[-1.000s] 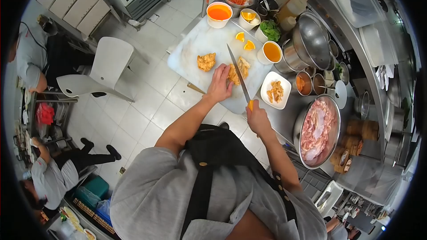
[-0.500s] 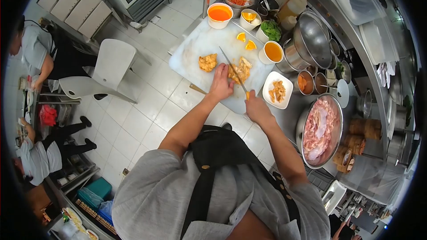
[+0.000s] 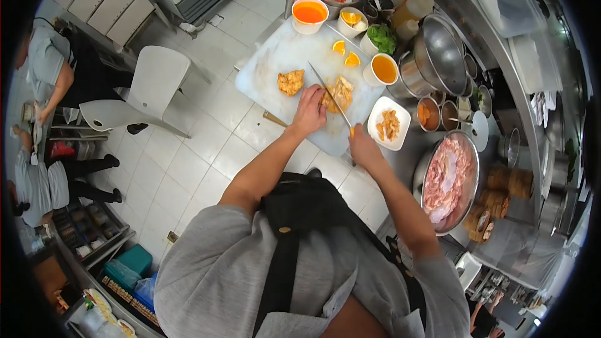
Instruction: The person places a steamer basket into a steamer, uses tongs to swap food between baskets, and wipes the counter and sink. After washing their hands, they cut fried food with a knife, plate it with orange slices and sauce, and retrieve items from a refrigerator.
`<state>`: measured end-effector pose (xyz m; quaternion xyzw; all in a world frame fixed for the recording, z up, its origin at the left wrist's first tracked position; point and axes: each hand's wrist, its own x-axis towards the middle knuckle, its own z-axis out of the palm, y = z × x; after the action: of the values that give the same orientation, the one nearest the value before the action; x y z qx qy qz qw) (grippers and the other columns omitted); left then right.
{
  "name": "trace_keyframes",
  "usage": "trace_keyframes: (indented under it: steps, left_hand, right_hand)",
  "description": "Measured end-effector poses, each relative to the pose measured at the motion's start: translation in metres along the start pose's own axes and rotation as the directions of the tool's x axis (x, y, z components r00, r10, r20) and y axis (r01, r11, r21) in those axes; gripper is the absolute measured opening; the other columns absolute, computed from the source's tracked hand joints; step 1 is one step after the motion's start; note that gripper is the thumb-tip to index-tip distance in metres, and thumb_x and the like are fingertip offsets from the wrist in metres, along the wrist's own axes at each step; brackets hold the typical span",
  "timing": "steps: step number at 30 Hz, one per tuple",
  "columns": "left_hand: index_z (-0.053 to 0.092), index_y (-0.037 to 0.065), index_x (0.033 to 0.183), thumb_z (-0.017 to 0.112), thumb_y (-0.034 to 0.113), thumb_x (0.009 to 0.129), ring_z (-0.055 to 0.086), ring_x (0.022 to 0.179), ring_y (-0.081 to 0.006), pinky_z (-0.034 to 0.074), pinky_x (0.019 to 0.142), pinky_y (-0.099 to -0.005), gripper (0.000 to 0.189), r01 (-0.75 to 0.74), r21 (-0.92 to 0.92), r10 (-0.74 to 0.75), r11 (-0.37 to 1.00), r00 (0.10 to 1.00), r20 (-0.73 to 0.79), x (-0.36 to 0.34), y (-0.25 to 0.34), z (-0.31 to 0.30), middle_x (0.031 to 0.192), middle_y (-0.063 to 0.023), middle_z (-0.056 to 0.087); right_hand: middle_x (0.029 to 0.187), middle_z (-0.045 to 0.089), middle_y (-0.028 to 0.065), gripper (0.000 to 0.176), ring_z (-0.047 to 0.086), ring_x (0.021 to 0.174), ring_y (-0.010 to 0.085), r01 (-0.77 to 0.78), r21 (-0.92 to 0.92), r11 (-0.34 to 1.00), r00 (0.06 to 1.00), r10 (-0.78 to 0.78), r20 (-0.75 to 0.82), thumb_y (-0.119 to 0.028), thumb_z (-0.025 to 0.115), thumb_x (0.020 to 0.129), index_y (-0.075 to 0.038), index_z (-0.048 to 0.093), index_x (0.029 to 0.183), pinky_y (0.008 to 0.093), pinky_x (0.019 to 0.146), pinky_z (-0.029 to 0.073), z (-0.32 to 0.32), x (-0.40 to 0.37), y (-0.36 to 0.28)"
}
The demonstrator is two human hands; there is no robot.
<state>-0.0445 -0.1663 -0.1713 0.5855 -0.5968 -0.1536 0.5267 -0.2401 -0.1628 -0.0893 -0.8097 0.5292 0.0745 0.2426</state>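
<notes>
A white cutting board (image 3: 263,56) lies in front of me with a piece of fried chicken (image 3: 341,92), partly sliced, near its right side. My left hand (image 3: 309,111) holds this piece at its left edge, fingers bent against it. The yellow handle of a knife (image 3: 330,92) is gripped in my right hand (image 3: 365,148), and the blade lies slanted across the chicken. A second, whole-looking piece of fried chicken (image 3: 290,82) sits to the left on the board. Two orange wedges (image 3: 352,59) rest near the far edge.
Right of the board stand a white dish (image 3: 388,125) of chicken pieces and a big steel bowl (image 3: 449,181) of raw meat. Tubs of orange sauce (image 3: 309,14), an orange liquid (image 3: 384,70) and greens (image 3: 380,39) line the far side. Two people work at left, beyond a chair (image 3: 159,78).
The view has shifted slightly. My hands stay at the same chicken piece, with the knife still across it. The people at left have changed posture.
</notes>
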Motion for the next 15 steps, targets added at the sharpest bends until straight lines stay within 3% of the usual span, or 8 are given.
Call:
trace_keyframes:
  steps: [3,7,9,15]
  left_hand:
    - [0.053,-0.001,0.113,0.061,-0.005,0.067,0.047,0.108,-0.0375,0.040,0.095,-0.0415,0.047,-0.023,0.037,0.023,0.999,1.000,-0.002,0.001,-0.001,0.006,0.118,-0.0204,0.047]
    - [0.054,0.000,0.109,0.063,-0.005,0.066,0.049,0.105,-0.0363,0.043,0.091,-0.0398,0.044,-0.032,0.005,0.032,0.999,0.997,-0.070,0.000,0.006,-0.005,0.113,-0.0191,0.048]
    - [0.054,0.000,0.107,0.064,-0.005,0.066,0.050,0.103,-0.0359,0.045,0.089,-0.0389,0.043,-0.015,-0.050,0.009,0.999,0.993,-0.116,-0.001,0.007,-0.005,0.111,-0.0187,0.048]
    - [0.056,0.001,0.100,0.065,-0.005,0.066,0.055,0.093,-0.0342,0.049,0.079,-0.0369,0.036,-0.029,-0.064,0.020,0.998,0.991,-0.132,-0.003,0.000,-0.002,0.104,-0.0175,0.051]
  right_hand:
    - [0.076,0.060,0.0306,0.035,0.059,0.076,0.0489,0.080,0.045,0.996,0.995,-0.077,-0.061,-0.020,0.050,0.090,0.004,0.036,0.111,0.0542,0.068,0.047,0.016,0.046,0.005]
    - [0.075,0.060,0.0304,0.035,0.059,0.075,0.0488,0.089,0.028,0.996,0.990,-0.085,-0.114,-0.021,0.050,0.090,0.004,0.036,0.110,0.0543,0.068,0.047,-0.012,0.023,-0.018]
    - [0.075,0.060,0.0300,0.034,0.060,0.074,0.0475,0.018,0.089,0.996,0.993,-0.007,-0.120,-0.021,0.051,0.090,0.004,0.037,0.109,0.0541,0.067,0.048,-0.011,-0.013,-0.021]
    - [0.075,0.060,0.0302,0.030,0.061,0.071,0.0467,-0.042,0.051,0.998,0.999,0.043,-0.030,-0.018,0.051,0.090,0.003,0.036,0.105,0.0537,0.064,0.049,-0.004,-0.041,-0.034]
